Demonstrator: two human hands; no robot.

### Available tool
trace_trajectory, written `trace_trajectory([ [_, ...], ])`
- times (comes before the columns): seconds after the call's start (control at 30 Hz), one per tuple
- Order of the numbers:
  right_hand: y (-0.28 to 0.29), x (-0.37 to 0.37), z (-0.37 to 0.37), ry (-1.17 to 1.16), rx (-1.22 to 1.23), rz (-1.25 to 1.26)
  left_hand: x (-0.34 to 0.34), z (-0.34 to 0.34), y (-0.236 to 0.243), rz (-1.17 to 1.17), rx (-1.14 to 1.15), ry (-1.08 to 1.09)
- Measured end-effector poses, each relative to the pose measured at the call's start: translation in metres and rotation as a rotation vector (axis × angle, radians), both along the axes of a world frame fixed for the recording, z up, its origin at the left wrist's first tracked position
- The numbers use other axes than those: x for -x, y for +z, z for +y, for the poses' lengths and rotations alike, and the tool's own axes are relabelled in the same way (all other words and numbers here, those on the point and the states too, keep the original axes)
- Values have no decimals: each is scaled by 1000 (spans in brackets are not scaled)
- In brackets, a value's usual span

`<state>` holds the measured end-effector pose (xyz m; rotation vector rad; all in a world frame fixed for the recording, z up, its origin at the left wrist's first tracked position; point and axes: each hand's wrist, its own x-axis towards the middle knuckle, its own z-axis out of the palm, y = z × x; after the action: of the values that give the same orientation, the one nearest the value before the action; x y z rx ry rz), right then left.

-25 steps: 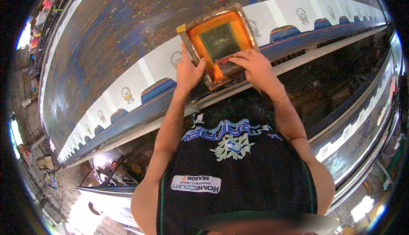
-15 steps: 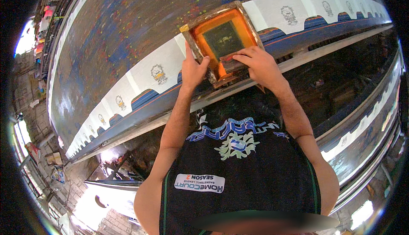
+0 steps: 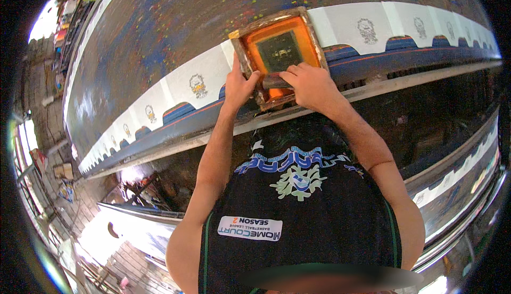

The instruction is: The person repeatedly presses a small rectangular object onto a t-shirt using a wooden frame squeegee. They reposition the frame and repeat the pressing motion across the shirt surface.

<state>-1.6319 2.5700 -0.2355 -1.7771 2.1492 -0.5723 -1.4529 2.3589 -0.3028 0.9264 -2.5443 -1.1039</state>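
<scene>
A wooden screen-printing frame (image 3: 318,42) with orange mesh and a dark square in its middle lies on a strip of white cloth pieces (image 3: 343,22). My left hand (image 3: 240,87) grips the frame's left side, index finger stretched along the outer edge and thumb at the inner corner. Inside the frame, near its lower end, a dark squeegee (image 3: 275,80) rests on the mesh. The fingers of my right hand (image 3: 315,87) are closed on the squeegee's right part. Cloth under the frame is hidden.
Line-art prints (image 3: 197,86) mark the cloth on both sides of the frame. The long, paint-spattered table (image 3: 159,43) has a pale ledge (image 3: 245,127) along its near edge. Another table with white cloth (image 3: 450,179) stands at lower right. Brick flooring shows at left.
My right hand has shifted slightly left and down, with the squeegee still in it. My left hand stays on the frame. The whole view has tilted a little.
</scene>
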Motion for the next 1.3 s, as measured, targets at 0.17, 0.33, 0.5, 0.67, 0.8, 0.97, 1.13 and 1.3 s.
trace_trajectory([
  [0.17,5,30,-8,82,8,-81,-2,3,1,-182,-126,80],
  [0.33,-11,65,-60,0,214,32,1,5,4,-108,-58,52],
  [0.5,-15,73,-79,0,170,92,0,5,6,-170,-102,64],
  [0.67,-11,51,-34,143,93,6,1,5,7,-164,-74,45],
  [0.8,-14,25,0,216,75,0,1,6,5,-75,-67,30],
  [0.97,-17,34,-13,59,175,-9,2,5,4,-121,-97,40],
  [1.13,-13,65,-55,-97,139,34,4,4,7,-167,-135,31],
  [1.3,-8,66,-58,-84,91,-8,3,5,11,-130,-148,12],
])
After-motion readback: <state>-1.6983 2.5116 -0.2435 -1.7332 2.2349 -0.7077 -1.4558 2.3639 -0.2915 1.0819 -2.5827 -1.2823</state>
